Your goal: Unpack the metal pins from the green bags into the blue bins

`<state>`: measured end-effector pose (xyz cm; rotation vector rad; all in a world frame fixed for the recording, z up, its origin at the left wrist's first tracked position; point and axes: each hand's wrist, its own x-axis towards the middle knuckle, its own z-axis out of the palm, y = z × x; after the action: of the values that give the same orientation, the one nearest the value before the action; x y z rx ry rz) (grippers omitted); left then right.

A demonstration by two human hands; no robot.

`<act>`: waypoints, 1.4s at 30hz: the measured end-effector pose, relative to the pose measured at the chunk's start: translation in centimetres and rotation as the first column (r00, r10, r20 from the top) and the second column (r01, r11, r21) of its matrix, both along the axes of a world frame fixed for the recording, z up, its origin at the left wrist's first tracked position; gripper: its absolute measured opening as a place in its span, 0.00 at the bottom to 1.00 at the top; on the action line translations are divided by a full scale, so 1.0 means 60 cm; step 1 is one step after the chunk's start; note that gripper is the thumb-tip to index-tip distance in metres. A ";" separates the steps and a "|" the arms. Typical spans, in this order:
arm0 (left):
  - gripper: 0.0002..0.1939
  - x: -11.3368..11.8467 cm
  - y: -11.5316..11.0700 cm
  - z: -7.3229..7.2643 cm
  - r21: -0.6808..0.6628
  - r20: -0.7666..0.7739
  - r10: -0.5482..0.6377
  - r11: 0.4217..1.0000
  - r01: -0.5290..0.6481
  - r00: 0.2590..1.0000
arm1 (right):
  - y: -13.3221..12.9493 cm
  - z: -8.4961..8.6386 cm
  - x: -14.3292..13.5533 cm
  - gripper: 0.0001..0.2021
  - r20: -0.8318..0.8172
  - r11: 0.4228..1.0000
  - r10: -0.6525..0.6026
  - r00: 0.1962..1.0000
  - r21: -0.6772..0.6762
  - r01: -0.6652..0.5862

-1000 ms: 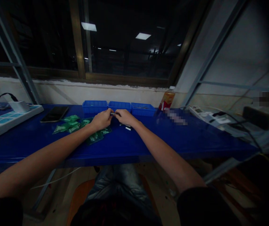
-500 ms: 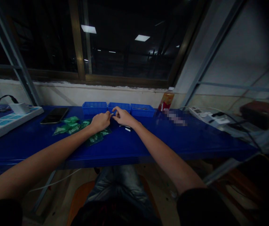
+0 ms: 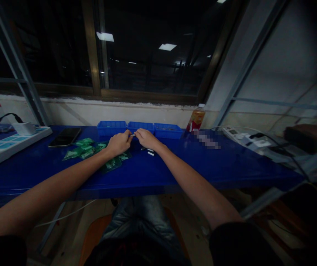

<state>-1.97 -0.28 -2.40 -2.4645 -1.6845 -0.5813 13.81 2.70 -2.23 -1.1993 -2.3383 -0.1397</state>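
A slim pale piece sits between the two hands above the tabletop, its long axis running roughly from nine to three o'clock. The left hand pinches its nine-o'clock end; the right hand has its fingertips at the three-o'clock end, though whether they grip cannot be told. Small loose pieces lie at four o'clock from it, nearer the right hand; green bags spread toward eight to nine o'clock, beside the left; a blue bin stands toward one o'clock.

Both forearms angle inward, hands nearly meeting, fingers curled.
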 end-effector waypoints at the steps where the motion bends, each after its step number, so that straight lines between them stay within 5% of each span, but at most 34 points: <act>1: 0.19 0.000 -0.001 0.000 -0.001 -0.006 0.001 1.000 -0.001 1.000 | 0.000 0.000 0.000 0.16 0.002 1.000 0.000 1.000 0.000 0.000; 9: 0.20 0.001 -0.006 0.005 -0.010 -0.045 0.072 0.997 -0.072 0.996 | -0.011 -0.004 0.003 0.12 -0.195 0.990 0.100 0.976 -0.076 -0.117; 15: 0.21 0.001 -0.006 0.007 -0.039 -0.020 0.071 0.997 -0.072 0.997 | -0.009 -0.004 0.001 0.06 -0.164 0.994 0.091 0.982 -0.041 -0.099; 25: 0.17 0.000 -0.003 0.002 0.030 0.060 -0.027 0.999 0.026 0.998 | -0.014 0.007 -0.002 0.16 -0.075 0.999 -0.031 0.997 0.017 0.032; 33: 0.18 -0.002 -0.003 0.010 -0.001 0.104 0.010 1.000 -0.010 0.995 | -0.021 0.008 0.003 0.12 -0.234 0.997 0.073 0.970 -0.007 -0.077; 42: 0.19 -0.003 -0.006 0.011 0.026 0.123 -0.014 1.000 0.010 0.992 | -0.019 0.009 -0.001 0.10 -0.175 0.998 0.061 0.983 0.032 -0.056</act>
<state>-2.15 -0.65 -1.72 -2.4694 -1.6941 -0.7661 13.72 1.54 -1.69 -1.0823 -2.2080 -0.0430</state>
